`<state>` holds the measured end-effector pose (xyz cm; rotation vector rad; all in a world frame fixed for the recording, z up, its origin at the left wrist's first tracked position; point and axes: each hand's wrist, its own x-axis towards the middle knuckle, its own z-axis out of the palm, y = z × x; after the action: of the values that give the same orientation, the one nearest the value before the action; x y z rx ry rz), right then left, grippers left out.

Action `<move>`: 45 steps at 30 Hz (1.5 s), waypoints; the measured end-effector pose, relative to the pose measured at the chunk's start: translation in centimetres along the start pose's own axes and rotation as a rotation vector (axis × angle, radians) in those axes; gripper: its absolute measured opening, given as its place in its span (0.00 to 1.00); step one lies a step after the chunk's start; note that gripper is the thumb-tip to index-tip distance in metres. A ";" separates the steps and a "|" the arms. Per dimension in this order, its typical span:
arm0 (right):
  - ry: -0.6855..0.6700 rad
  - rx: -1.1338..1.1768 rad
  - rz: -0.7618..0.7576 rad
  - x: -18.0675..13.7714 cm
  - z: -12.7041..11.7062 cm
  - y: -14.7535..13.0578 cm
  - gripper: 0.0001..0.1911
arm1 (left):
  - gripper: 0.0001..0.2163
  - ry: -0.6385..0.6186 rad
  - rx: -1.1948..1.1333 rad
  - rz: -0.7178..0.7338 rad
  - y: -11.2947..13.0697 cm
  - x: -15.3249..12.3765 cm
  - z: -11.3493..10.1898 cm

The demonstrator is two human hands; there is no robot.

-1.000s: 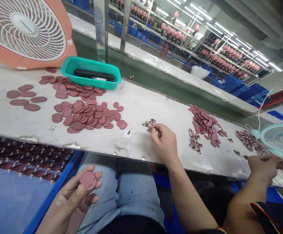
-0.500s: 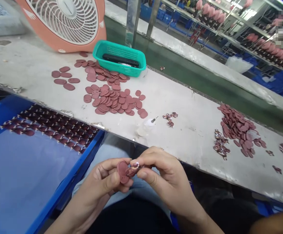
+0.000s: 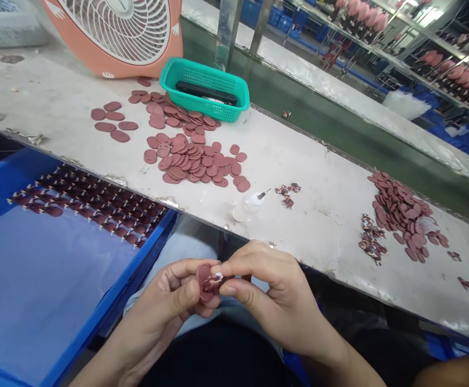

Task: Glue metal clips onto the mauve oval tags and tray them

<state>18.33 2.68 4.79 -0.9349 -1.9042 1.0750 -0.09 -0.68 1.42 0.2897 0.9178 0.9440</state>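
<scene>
Between the thumb and fingers of my left hand [image 3: 178, 295] is a reddish-brown oval disc [image 3: 203, 271], tilted with its flat face to the right. My right hand [image 3: 267, 290] pinches a small brown figure piece with white parts [image 3: 215, 279] against that face. The two pieces touch, low in front of the table edge. Beyond my hands, a white squeeze bottle with a needle tip [image 3: 247, 207] lies on the table. Several similar small figure pieces [image 3: 288, 194] rest just right of its needle. A heap of oval discs [image 3: 194, 158] spreads farther back.
At the left, a blue tray [image 3: 57, 301] holds rows of finished-looking brown pieces [image 3: 97, 204]. A green basket [image 3: 234, 112] and an orange fan [image 3: 137, 67] stand at the back. More discs [image 3: 404, 209] and figure pieces [image 3: 371, 239] lie to the right on the table [image 3: 319, 226].
My right hand has brought the figure piece left, onto the disc's face; before, it was at the disc's edge. The camera view has shifted slightly.
</scene>
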 end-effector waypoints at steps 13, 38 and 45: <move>-0.068 -0.084 -0.092 0.5 -0.3 -0.5 0.08 | 0.20 0.014 -0.044 -0.012 0.1 -0.1 0.2; -0.042 -0.061 -0.226 0.5 0.9 -0.7 0.06 | 0.14 -0.088 -0.073 0.020 -0.2 -0.7 -1.2; -0.048 -0.087 -0.214 0.6 1.0 0.7 0.07 | 0.16 -0.030 -0.066 0.039 -0.4 -0.2 -1.3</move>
<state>17.38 3.07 3.95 -0.7379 -2.0516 0.9020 -0.97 -1.28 0.52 0.2652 0.8544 1.0014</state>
